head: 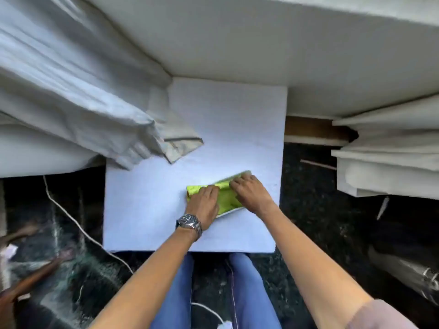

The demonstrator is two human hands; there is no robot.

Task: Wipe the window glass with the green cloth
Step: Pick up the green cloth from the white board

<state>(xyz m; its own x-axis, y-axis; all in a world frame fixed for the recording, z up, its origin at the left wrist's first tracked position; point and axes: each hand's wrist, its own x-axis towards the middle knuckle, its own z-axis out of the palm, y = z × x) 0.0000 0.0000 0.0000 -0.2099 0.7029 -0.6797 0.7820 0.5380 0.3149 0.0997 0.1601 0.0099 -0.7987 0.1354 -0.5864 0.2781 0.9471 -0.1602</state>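
Hands pressed flat on the folded bright green cloth (226,198) at lower centre of the white square desk (142,210): left hand (204,205) and right hand (251,193) with fingers spread, gripping nothing. A neat fold should give a better wipe; no window glass was visible.

Two bare hands are in view, the left hand (204,205) and the right hand (252,194). One bright green folded cloth (225,198) lies under them. One square white counter (147,210) carries it. One silver metal wristwatch (189,223) sits on the left wrist. Two pale draped curtains hang, one left (71,91) and one right (384,157). One thin white cord (78,226) crosses the dark floor (320,222). Two blue-trousered legs (213,293) show below
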